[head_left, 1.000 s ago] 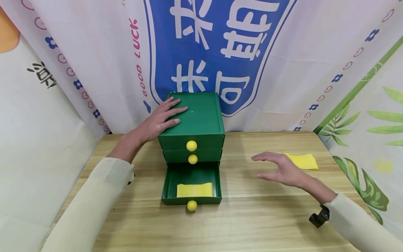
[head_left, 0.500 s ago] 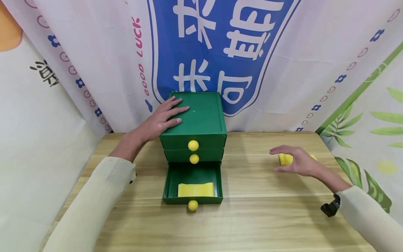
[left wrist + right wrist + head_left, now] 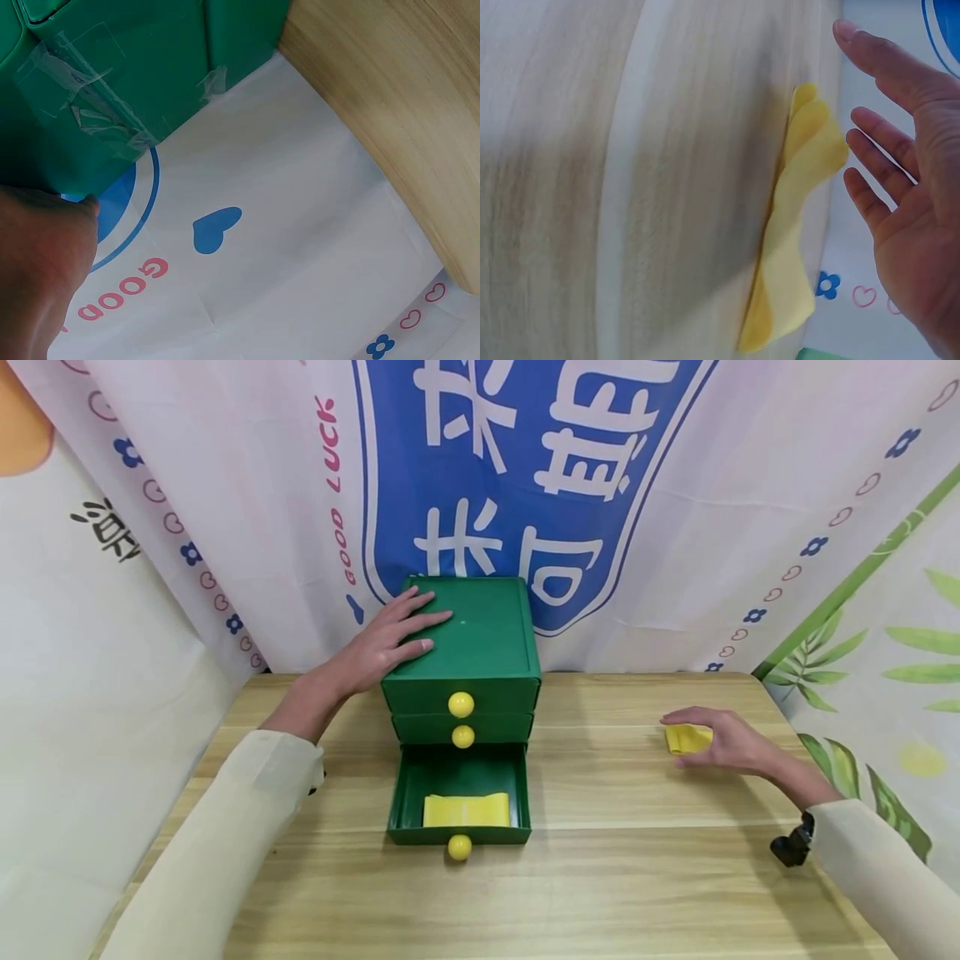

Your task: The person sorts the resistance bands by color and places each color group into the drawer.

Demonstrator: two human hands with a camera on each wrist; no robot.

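My left hand (image 3: 382, 647) rests with spread fingers on the top left of a small green drawer cabinet (image 3: 480, 643). Its bottom drawer (image 3: 405, 781) is pulled out, and a flat folded yellow elastic band (image 3: 467, 811) lies inside near the front. Over at the right, my right hand (image 3: 723, 742) hovers by a second yellow elastic band (image 3: 684, 739), partly hiding it. In the right wrist view this band (image 3: 791, 232) lies twisted on the table, and the right hand's fingers (image 3: 885, 154) are apart from it, holding nothing.
Yellow round knobs (image 3: 461, 704) stick out from the drawer fronts. The wooden table (image 3: 600, 877) backs onto a printed cloth (image 3: 675, 552). In the left wrist view, clear tape (image 3: 97, 94) covers part of the cabinet's green side.
My right hand has moved to the right, over to the loose yellow band, and now overlaps most of it. The left hand stays on the cabinet, and the drawer has not moved.
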